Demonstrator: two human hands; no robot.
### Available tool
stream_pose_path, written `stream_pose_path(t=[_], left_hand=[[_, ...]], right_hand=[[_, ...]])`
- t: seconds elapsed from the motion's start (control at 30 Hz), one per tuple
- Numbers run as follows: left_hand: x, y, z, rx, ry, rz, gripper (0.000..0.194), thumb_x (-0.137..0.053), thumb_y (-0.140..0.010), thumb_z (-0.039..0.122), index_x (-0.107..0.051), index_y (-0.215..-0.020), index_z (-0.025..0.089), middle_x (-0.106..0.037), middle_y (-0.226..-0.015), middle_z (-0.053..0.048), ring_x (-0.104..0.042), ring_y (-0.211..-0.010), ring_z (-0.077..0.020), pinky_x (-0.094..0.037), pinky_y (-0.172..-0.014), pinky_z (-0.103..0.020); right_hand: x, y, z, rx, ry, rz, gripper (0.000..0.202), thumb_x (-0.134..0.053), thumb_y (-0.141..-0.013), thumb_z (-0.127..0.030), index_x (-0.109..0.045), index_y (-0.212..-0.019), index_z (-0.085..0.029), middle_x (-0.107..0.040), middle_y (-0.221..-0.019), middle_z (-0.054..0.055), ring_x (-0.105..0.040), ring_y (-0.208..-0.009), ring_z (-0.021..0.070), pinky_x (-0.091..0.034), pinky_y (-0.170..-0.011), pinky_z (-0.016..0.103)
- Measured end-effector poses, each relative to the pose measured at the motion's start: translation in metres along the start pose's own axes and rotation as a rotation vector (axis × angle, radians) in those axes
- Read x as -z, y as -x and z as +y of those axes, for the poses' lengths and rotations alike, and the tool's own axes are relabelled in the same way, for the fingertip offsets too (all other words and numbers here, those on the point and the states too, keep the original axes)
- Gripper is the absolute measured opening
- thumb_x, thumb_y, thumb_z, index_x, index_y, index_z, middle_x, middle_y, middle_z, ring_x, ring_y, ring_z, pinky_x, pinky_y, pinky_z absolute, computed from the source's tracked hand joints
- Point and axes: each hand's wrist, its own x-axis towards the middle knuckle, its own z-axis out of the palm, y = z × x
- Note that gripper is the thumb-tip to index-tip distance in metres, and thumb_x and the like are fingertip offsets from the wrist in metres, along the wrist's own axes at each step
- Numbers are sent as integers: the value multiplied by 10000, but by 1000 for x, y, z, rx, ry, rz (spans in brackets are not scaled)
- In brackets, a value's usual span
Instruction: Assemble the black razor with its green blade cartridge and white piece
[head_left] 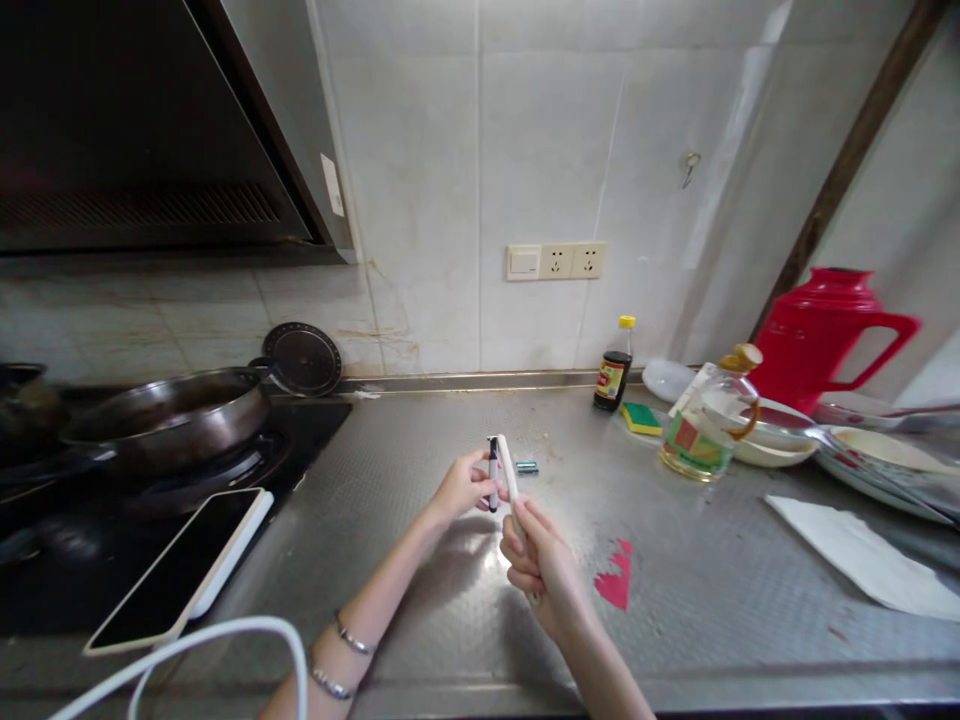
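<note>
My left hand (pixel 466 487) pinches a slim black-and-grey cylinder (pixel 493 475) upright between its fingertips. Close beside it, my right hand (pixel 541 560) is wrapped round a long white stick-like handle (pixel 508 465), which leans slightly to the left. The cylinder and the handle's upper end are side by side; I cannot tell whether they touch. Just behind them on the steel counter lie small green batteries (pixel 527 467). A jagged pink-red scrap (pixel 616 577) lies to the right of my right hand.
Left are a phone (pixel 180 575), a white cable (pixel 225 627) and a pan (pixel 176 415) on the stove. To the right stand a soy sauce bottle (pixel 613 370), a sponge (pixel 641 419), an oil jug (pixel 701 430), dishes and a red thermos (pixel 817 340). White paper (pixel 862 555) lies nearer.
</note>
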Motion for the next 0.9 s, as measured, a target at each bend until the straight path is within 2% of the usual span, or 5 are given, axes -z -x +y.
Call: stream_pose_path(t=[0.2,0.4,0.6,0.77,0.9], left_hand=[[-1,0,2,7,0,-22,379,-647,-662,252,-507,-995,138,-631,-637,-13,-590,-485,-113,-467,-451,-203],[2,-1,0,9,-9,6,392,-638,-666,242,-497,-1016,135,-636,-626,-19,-596,-492,-120,-461,-443,-197],[2,-4,-5,16,1,0,371,-647,-646,246,-516,-979,145,-620,-604,4,-573,-442,-98,-450,-426,-183],[6,-7,-5,24,-5,19,391,-649,-649,249,-512,-1000,143,-639,-631,-22,-611,-490,-137,-450,-426,-197],[13,-14,2,14,-21,61,370,-651,-651,262,-508,-971,143,-644,-637,-26,-608,-479,-130,-448,-429,-195]], right_hand=[[0,-3,-5,12,-13,-8,398,-697,-633,-465,-471,-832,-205,-373,-456,-119,-114,-319,-10,-19,-299,123],[1,0,0,-6,-3,1,382,-672,-665,-475,-486,-867,-208,-379,-461,-114,-124,-328,-5,-24,-304,122],[1,-10,-4,8,-12,-7,393,-693,-634,-458,-486,-855,-207,-380,-462,-118,-124,-320,-9,-22,-301,121],[3,-12,-1,-3,5,-12,381,-675,-650,-469,-488,-856,-208,-384,-467,-116,-135,-318,-7,-29,-299,120],[0,-15,-13,47,42,-38,375,-663,-670,-457,-507,-900,-207,-393,-470,-113,-155,-313,-6,-49,-296,120]])
